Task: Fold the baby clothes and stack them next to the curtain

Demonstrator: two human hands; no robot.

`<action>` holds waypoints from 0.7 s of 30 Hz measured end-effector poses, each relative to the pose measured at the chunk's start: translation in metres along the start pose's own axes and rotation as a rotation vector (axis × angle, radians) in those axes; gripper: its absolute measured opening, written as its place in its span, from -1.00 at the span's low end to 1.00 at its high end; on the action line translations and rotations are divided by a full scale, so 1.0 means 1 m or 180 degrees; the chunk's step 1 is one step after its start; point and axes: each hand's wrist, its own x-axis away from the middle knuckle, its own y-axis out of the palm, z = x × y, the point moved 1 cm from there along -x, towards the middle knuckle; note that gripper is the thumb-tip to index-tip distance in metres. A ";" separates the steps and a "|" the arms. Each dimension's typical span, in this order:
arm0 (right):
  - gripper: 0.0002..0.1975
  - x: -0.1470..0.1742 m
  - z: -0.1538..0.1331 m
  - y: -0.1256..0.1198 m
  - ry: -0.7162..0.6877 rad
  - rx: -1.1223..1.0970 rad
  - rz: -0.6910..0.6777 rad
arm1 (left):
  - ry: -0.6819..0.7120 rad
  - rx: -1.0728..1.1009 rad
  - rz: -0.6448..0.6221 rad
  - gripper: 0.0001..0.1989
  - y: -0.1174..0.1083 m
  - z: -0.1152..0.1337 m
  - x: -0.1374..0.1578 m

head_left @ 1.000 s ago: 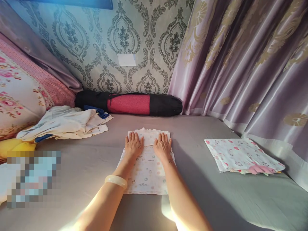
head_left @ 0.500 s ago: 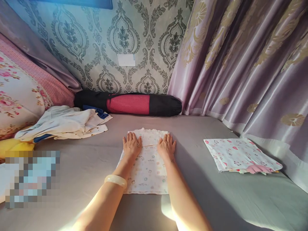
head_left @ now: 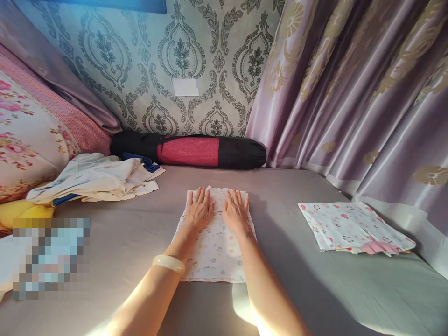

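smoothing looks best done with light, even pressure, palms level, strokes outward from middle, so no crease gets pressed into white, pastel-printed, rectangular folded fabric piece [head_left: 217, 252]. left hand [head_left: 200, 207] and right hand [head_left: 236, 209] flat, fingers slightly spread, gripping nothing. fabric piece directly under 2 hands, which touch its far end; near edge well apart from them, on smooth grey sheet [head_left: 122, 242].

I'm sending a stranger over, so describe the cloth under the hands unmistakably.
On the grey sheet, find the long black-and-red bag by the wall. Nearer, in the middle, lies a pale cloth. Crumpled clothes are to its left, a folded red-patterned cloth to its right; this one lies flat under the left hand and right hand, with small pastel motifs.
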 end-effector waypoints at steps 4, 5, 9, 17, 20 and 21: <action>-0.46 0.003 -0.005 0.005 -0.0249 -0.0015 -0.0181 | 0.0246 0.0132 -0.0534 -0.45 0.001 0.000 0.000; -0.47 0.003 -0.005 0.006 -0.0241 -0.0006 -0.0222 | 0.0258 0.0150 -0.0619 -0.46 0.002 0.000 0.000; -0.46 0.003 -0.004 0.007 -0.0228 0.0071 -0.0259 | 0.0252 0.0186 -0.0666 -0.45 0.003 -0.001 0.000; -0.46 0.004 -0.009 0.003 -0.0319 -0.0026 -0.0227 | 0.0374 0.0224 -0.0423 -0.49 -0.002 0.001 0.001; -0.46 0.004 -0.014 0.002 -0.0537 -0.0097 -0.0193 | 0.0516 0.0265 -0.0259 -0.49 -0.006 0.001 0.001; -0.46 0.004 -0.015 0.002 -0.0599 -0.0121 -0.0195 | 0.0550 0.0277 -0.0228 -0.48 -0.007 0.001 0.001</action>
